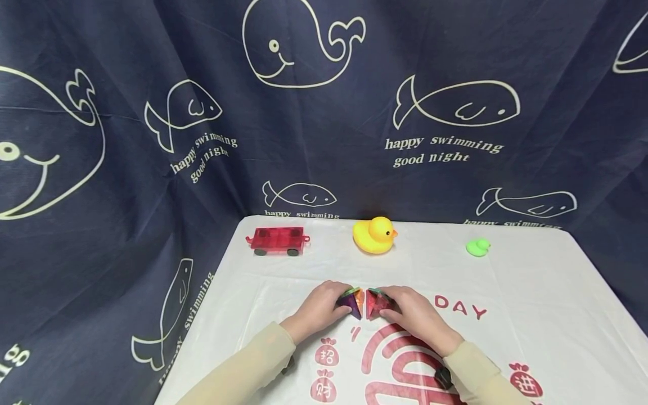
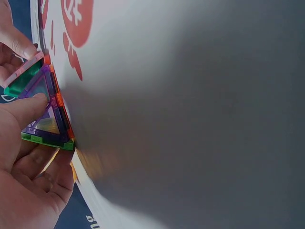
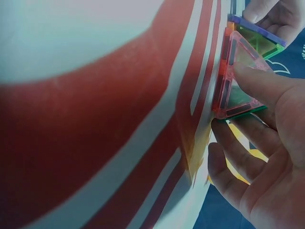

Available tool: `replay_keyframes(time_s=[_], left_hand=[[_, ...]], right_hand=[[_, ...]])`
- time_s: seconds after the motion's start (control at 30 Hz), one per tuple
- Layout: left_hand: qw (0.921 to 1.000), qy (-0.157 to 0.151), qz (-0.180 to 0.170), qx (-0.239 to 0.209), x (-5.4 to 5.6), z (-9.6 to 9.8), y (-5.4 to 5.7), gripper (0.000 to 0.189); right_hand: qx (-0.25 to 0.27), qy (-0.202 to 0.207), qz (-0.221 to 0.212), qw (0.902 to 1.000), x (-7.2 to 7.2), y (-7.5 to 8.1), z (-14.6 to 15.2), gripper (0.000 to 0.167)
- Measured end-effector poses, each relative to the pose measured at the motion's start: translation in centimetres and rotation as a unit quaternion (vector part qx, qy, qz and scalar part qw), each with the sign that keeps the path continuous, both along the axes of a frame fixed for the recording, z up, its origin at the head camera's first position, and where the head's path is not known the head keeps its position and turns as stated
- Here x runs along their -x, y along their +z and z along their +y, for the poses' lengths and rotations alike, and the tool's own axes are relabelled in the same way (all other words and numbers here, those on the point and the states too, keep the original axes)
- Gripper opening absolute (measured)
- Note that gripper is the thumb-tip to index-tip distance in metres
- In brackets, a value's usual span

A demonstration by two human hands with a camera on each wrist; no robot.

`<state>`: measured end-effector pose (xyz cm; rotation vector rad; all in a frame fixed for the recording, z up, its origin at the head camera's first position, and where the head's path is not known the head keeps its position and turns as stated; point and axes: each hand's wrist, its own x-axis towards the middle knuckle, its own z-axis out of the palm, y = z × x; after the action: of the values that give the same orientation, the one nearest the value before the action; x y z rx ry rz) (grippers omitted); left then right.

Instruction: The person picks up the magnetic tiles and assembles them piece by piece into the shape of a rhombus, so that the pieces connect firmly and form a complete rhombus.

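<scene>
Near the middle of the white table, my left hand (image 1: 319,308) pinches a small pyramid of translucent magnetic tiles (image 1: 349,304), with purple, green and orange sides. Facing it, my right hand (image 1: 419,312) grips a second magnetic-tile pyramid (image 1: 374,302) in pinkish red and green. The two shapes stand close together, a narrow gap between them in the head view. In the left wrist view, the thumb lies across the purple triangular tile (image 2: 58,125), the fingers behind the green one. In the right wrist view, the thumb presses the pink triangular tile (image 3: 249,48).
Along the table's back stand a red translucent wheeled cart (image 1: 277,241), a yellow rubber duck (image 1: 373,235) and a small green duck (image 1: 477,247). The white table cover (image 1: 511,275) carries red printed letters and figures. A dark blue curtain (image 1: 324,140) hangs behind and at the sides.
</scene>
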<state>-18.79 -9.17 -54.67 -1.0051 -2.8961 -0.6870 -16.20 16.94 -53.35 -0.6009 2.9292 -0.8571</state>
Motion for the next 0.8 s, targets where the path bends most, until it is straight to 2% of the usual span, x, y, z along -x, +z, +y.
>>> replay_keyframes(time_s=[0.27,0.47,0.8], left_hand=[[1.0,-0.007,0.004,0.001,0.0,0.5,0.0,0.041],[0.9999,-0.006,0.011,0.003,0.0,0.5,0.0,0.04],[1.0,-0.005,0.002,-0.005,0.0,0.6,0.0,0.04]], right_hand=[[-0.004,-0.001,-0.016,0.9999,0.3,-0.1,-0.4,0.044],[-0.007,0.003,-0.011,0.9999,0.4,0.2,-0.5,0.046],[0.0,0.021,0.012,0.9997,0.1,1.2,-0.9,0.046]])
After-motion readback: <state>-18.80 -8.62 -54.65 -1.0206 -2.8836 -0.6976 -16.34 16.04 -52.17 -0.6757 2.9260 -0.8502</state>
